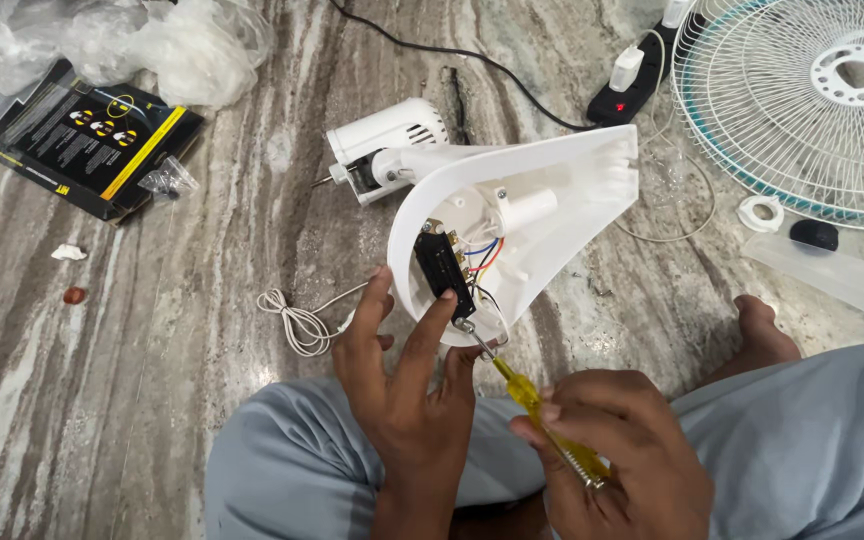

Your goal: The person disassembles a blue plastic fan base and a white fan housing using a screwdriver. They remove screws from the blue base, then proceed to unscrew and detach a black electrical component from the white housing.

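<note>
Clearly mid-job: the left hand (407, 385) steadies the white fan base (512, 225) (upturned, wiring exposed) in the middle of the floor, fingers on its near rim by the black switch block (442, 270). The right hand (617, 460) grips a yellow screwdriver (537, 405), tip at a screw there. The grille (802, 90) lies apart, far right.

I count my two hands, left hand (407, 400) and right hand (617, 455), one yellow screwdriver (532, 400), one white fan housing (522, 215), one fan motor (382, 145), one wire fan guard (802, 100), one black power strip (632, 95), one black box (77, 135), one coiled white cord (297, 322)
</note>
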